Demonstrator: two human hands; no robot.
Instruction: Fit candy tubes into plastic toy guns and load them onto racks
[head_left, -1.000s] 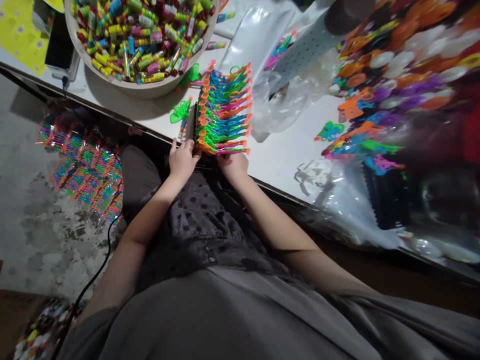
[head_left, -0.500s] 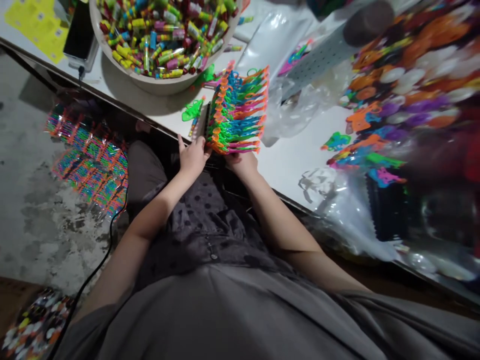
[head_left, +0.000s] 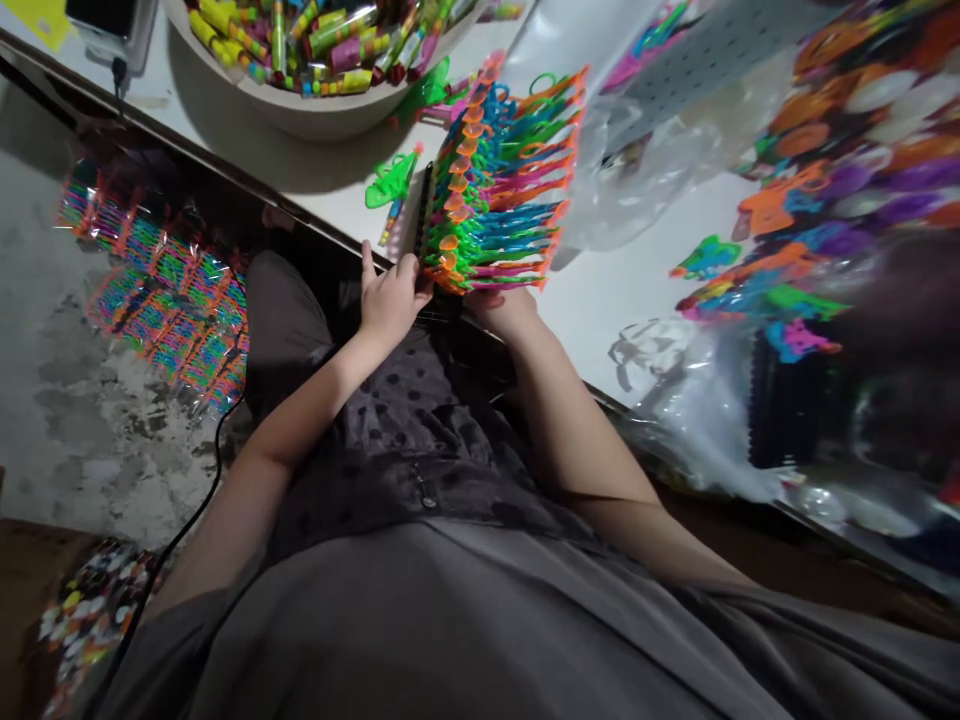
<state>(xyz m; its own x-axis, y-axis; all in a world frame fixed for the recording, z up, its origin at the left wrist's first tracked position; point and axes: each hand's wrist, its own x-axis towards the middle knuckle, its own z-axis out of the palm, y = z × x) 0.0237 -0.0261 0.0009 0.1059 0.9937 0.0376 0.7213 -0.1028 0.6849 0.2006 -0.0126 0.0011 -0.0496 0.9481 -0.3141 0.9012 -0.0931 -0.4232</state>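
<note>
A dense row of colourful plastic toys [head_left: 510,205], in orange, green, blue and pink, stands in a dark rack [head_left: 425,205] at the table's near edge. My left hand [head_left: 391,305] grips the rack's near left corner with thumb and fingers; its index finger sticks out to the side. Below the near right end of the row, my right hand [head_left: 504,308] is closed with its fingers curled beneath the toys, partly hidden by them. Just left of the rack lie a loose green toy [head_left: 391,182] and a small striped candy tube [head_left: 390,222].
A round tub [head_left: 315,118] of wrapped candy tubes stands behind. Clear plastic bags [head_left: 615,190] and heaped plastic toys [head_left: 795,260] cover the right side. A phone-like device [head_left: 112,30] sits far left with a cable. Bagged toys [head_left: 161,285] lie on the floor at left.
The view has come nearer the table, so the rack and tub look larger and the rack sits farther right. Both hands keep the same hold on it.
</note>
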